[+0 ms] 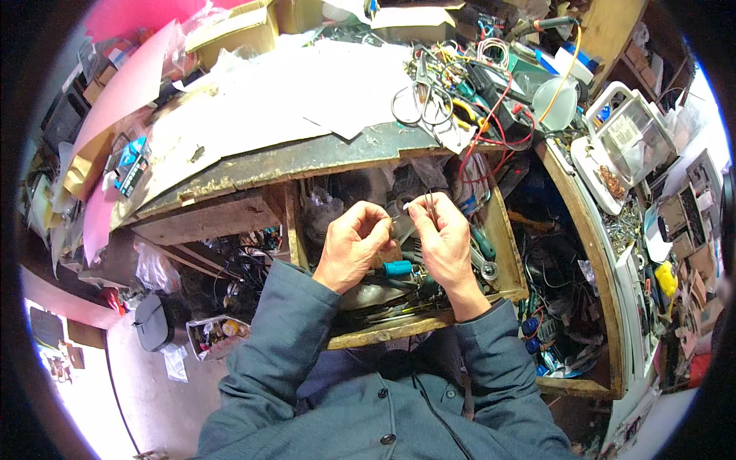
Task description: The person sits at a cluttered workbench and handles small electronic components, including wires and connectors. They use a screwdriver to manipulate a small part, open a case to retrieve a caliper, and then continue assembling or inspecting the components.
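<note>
Both hands hover over an open wooden drawer (510, 261) full of tools and plastic bags. My left hand (353, 247) is closed, thumb and forefinger pinching something thin and too small to make out. Close to its right, my right hand (443, 249) grips a pair of metal tweezers (431, 202) that point upward. A tiny white piece (408, 205) shows at the tip of my right thumb; its kind is unclear. Below the hands in the drawer lie a teal cylinder (397, 268), a wrench with a ring end (488, 270) and a green-handled tool (483, 244).
White sheets (291, 92) cover much of the worn bench above the drawer. Scissors (423, 96), red test leads (502, 126) and tangled wires crowd its right side. A clear plastic container (632, 134) stands farther right. A small bin (218, 337) sits on the floor at left.
</note>
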`<state>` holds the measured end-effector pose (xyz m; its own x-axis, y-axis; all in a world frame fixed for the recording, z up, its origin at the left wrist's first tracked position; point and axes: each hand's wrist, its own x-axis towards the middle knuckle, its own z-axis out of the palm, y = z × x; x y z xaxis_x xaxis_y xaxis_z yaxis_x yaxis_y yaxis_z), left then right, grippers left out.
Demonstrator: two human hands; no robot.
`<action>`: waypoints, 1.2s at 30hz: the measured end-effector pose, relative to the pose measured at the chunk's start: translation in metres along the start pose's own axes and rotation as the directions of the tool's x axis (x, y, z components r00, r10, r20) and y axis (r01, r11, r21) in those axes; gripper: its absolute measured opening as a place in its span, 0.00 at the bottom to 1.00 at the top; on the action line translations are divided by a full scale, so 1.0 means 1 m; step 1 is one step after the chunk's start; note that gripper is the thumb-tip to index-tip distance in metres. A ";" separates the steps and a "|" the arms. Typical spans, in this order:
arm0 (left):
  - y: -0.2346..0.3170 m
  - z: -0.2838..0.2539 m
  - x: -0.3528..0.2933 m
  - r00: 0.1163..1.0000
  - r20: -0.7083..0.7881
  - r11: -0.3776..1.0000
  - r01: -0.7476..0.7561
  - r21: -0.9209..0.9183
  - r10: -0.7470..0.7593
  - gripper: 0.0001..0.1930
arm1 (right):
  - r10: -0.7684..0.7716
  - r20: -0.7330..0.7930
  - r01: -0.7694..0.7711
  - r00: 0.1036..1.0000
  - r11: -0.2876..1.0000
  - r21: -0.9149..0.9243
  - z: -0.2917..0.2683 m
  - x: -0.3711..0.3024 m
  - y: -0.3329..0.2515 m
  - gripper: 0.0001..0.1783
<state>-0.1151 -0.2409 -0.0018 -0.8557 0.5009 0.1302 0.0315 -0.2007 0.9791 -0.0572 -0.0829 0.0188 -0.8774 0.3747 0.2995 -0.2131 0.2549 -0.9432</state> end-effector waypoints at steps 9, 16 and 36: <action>0.043 -0.001 0.023 0.776 0.059 0.450 -0.424 0.786 0.628 0.06 | 0.000 -0.098 0.002 0.995 1.000 0.015 0.001 0.006 0.009 0.06; 0.070 -0.016 0.101 0.733 0.293 -0.092 -0.303 0.949 0.614 0.07 | -0.058 -0.025 0.057 0.998 0.997 -0.045 0.002 0.006 0.013 0.08; 0.039 -0.019 -0.059 0.994 -0.006 0.954 -0.103 0.282 0.109 0.11 | 0.055 0.525 -0.246 0.849 0.921 0.301 0.005 -0.006 -0.008 0.06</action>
<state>-0.0727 -0.2944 0.0259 -0.8504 0.4706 0.2352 0.2637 -0.0056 0.9646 -0.0522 -0.0917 0.0235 -0.9826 -0.1356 0.1271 -0.1102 -0.1258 -0.9859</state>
